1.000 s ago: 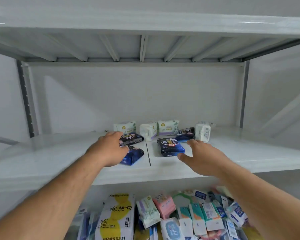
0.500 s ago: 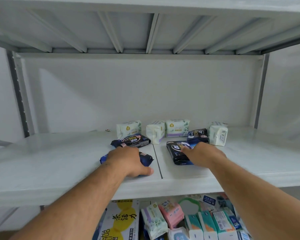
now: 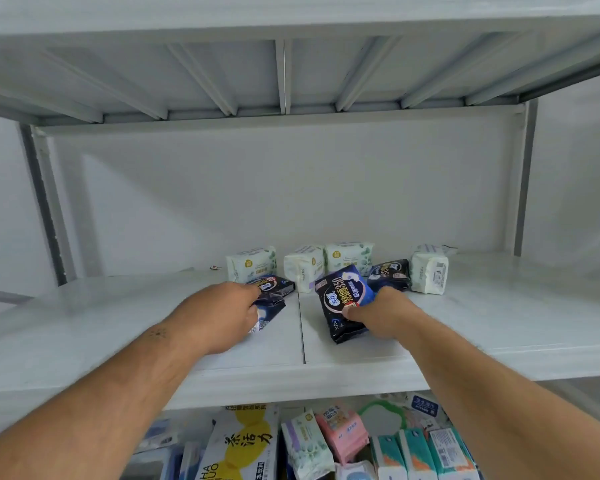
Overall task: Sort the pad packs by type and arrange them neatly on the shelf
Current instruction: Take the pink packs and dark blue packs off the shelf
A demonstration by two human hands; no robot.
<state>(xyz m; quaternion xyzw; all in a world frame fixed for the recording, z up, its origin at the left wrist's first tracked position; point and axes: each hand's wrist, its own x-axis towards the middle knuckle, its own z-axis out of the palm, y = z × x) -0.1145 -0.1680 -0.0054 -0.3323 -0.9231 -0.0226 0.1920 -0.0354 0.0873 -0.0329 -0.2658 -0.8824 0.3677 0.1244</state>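
My right hand (image 3: 383, 315) grips a dark blue pad pack (image 3: 343, 299) and tilts its far end up off the white shelf (image 3: 499, 327). On the other side my left hand (image 3: 219, 317) holds a second dark pack (image 3: 269, 308) at its left end, lifted at an angle. Just behind that one, a third dark pack (image 3: 274, 284) lies flat. A fourth dark pack (image 3: 390, 273) leans near the back right. Several white-green packs stand along the back: one (image 3: 252, 263) at left, two (image 3: 305, 271) (image 3: 349, 258) in the middle, one (image 3: 428, 270) at right.
The shelf above (image 3: 291, 26) hangs low overhead. Grey uprights (image 3: 45, 209) (image 3: 525, 181) frame the bay. On the lower level sit mixed goods: a yellow-white box (image 3: 239, 445), a pink pack (image 3: 343, 431), teal packs (image 3: 416, 455). Bare shelf stretches left and right of the packs.
Both hands closed around the dark packs they were resting on and raised them off the shelf. The right pack now tilts up, showing its front face.
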